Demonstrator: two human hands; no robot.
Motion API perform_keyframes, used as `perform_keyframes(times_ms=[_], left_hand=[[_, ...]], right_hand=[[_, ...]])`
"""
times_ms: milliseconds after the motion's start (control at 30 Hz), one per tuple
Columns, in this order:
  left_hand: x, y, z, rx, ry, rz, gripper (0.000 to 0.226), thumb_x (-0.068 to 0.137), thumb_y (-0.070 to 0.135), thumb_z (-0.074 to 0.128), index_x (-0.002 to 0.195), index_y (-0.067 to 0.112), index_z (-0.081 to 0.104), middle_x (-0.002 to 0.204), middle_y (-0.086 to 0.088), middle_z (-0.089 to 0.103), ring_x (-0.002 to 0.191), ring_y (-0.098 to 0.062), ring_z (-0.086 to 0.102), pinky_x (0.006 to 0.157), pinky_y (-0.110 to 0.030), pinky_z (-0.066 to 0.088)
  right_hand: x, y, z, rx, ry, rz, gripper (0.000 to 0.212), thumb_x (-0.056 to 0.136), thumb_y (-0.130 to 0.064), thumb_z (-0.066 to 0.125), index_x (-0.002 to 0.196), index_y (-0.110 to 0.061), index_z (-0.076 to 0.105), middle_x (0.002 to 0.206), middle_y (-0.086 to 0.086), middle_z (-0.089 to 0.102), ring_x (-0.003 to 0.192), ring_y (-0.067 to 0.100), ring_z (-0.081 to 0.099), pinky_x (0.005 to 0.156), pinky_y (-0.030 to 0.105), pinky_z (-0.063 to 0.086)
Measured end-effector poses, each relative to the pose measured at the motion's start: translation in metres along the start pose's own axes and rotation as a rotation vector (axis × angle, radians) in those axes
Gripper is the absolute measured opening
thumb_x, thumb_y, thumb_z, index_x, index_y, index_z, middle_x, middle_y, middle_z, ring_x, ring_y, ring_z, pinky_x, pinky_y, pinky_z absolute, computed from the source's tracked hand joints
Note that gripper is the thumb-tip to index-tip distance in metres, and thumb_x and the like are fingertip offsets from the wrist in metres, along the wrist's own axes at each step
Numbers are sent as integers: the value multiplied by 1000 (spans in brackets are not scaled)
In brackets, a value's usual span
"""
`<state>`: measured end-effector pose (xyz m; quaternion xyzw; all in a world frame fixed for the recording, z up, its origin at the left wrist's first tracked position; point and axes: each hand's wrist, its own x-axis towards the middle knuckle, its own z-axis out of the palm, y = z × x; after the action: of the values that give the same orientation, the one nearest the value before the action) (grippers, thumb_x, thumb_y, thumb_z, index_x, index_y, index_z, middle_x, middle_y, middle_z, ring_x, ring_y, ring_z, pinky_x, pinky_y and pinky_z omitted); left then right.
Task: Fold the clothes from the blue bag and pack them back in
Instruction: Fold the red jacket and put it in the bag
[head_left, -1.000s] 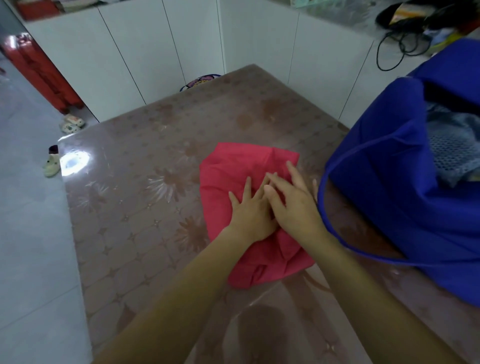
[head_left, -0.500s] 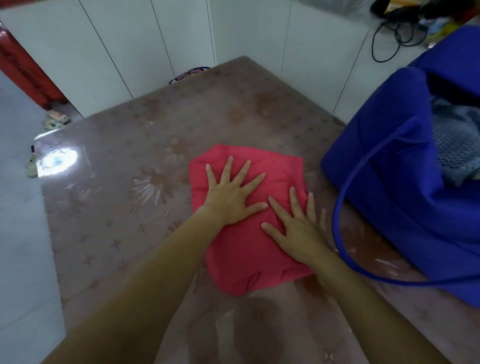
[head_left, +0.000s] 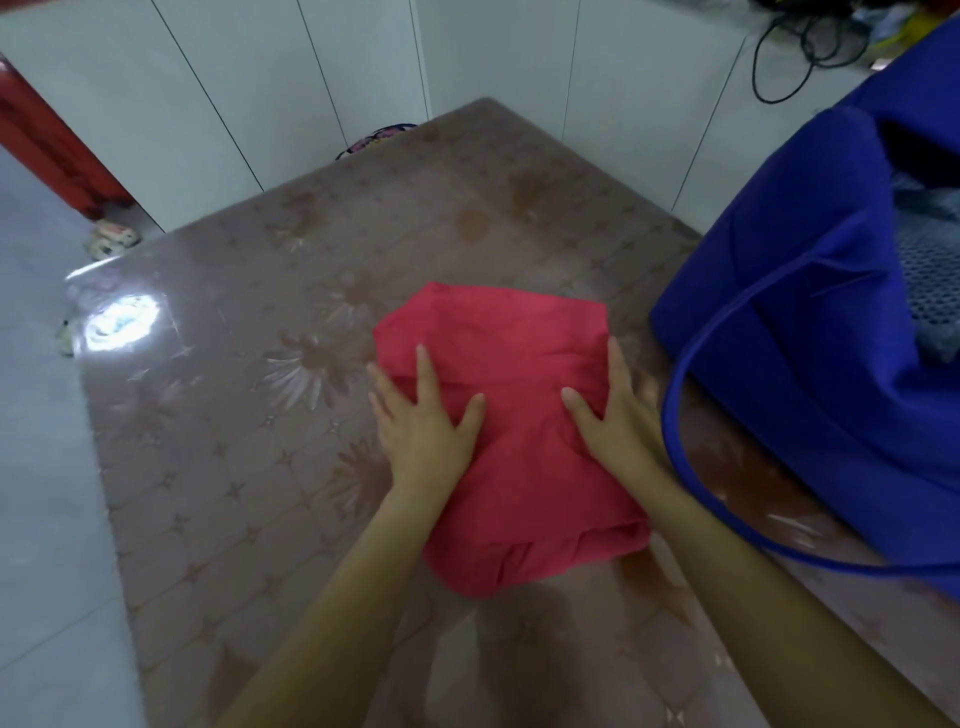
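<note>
The folded red garment (head_left: 524, 483) is lying flat on the table (head_left: 234, 415), directly under your palms, with its long axis running away from you. Your left hand (head_left: 423, 431) is pressing its left edge and your right hand (head_left: 618, 431) its right edge, fingers straight, grasping nothing. The blue bag (head_left: 805, 312) is standing just outside your right hand, so that hand is nearer for packing.
</note>
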<state>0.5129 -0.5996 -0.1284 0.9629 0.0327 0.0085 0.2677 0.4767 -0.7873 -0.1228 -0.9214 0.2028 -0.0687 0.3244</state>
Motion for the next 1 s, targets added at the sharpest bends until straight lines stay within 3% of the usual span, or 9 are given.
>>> perform_keyframes(times_ms=[67, 167, 267, 433, 533, 633, 733, 900, 1000], left_hand=[[-3, -14, -4, -244, -15, -128, 93, 81, 51, 63, 152, 27, 9, 153, -28, 6, 140, -41, 17, 114, -45, 20], [-1, -36, -9, -544, -28, -199, 99, 63, 60, 64, 147, 26, 25, 142, -7, 42, 127, -26, 46, 108, -43, 37], [-12, -40, -17, -555, -141, -113, 101, 66, 49, 63, 151, 24, 15, 134, 15, 36, 121, -5, 41, 103, -23, 32], [-32, -37, -22, -500, -224, 0, 95, 83, 25, 70, 151, 27, 4, 141, 6, 38, 123, -6, 40, 96, -13, 28], [-52, -36, -35, -515, -182, 3, 90, 75, 30, 67, 150, 26, 16, 130, 9, 43, 116, -3, 43, 95, -13, 32], [-82, -42, -55, -578, -111, 6, 87, 68, 32, 60, 148, 19, 27, 132, 8, 42, 121, -9, 47, 103, -22, 36], [-116, -48, -76, -541, -27, 8, 94, 64, 50, 53, 148, 19, 26, 143, -7, 41, 127, -22, 45, 109, -36, 35], [-147, -18, -124, -447, 68, 145, 88, 74, 42, 53, 149, 12, 19, 150, -15, 30, 135, -24, 34, 106, -19, 21], [-150, 26, -149, -489, 120, 296, 85, 77, 39, 54, 149, 10, 19, 151, -13, 30, 137, -22, 32, 112, -25, 22]], right_hand=[[10, -4, 4, 159, -39, 76, 84, 87, -39, 63, 151, -18, 12, 156, 12, 18, 143, 25, 16, 114, 27, 8], [18, -4, 11, 306, 6, 147, 95, 76, -44, 73, 149, -15, 19, 151, 7, 30, 139, 24, 29, 115, 36, 22], [13, -1, 18, 291, 35, 215, 105, 68, -60, 66, 149, -16, 16, 153, 6, 27, 140, 25, 27, 115, 41, 23], [-8, -5, 6, 172, -96, 228, 103, 80, -44, 70, 152, -17, 2, 157, 11, 16, 143, 28, 20, 116, 32, 17], [-31, -19, -6, 299, -187, 79, 90, 83, -20, 70, 151, -18, 12, 153, 10, 27, 140, 23, 28, 107, 14, 17], [-69, -38, -12, 119, -233, -105, 75, 86, -20, 63, 148, -33, 24, 136, 13, 52, 126, 33, 47, 105, 32, 37], [-114, -64, -20, -119, -308, -303, 68, 90, -23, 50, 146, -44, 18, 128, 18, 55, 113, 38, 54, 93, 41, 46], [-155, -102, -71, -212, -252, -493, 68, 91, -23, 48, 145, -48, 16, 128, 11, 49, 112, 37, 53, 90, 43, 46], [-165, -112, -125, -204, -98, -537, 68, 90, -23, 50, 146, -45, 18, 120, 11, 52, 107, 37, 56, 86, 43, 48]])
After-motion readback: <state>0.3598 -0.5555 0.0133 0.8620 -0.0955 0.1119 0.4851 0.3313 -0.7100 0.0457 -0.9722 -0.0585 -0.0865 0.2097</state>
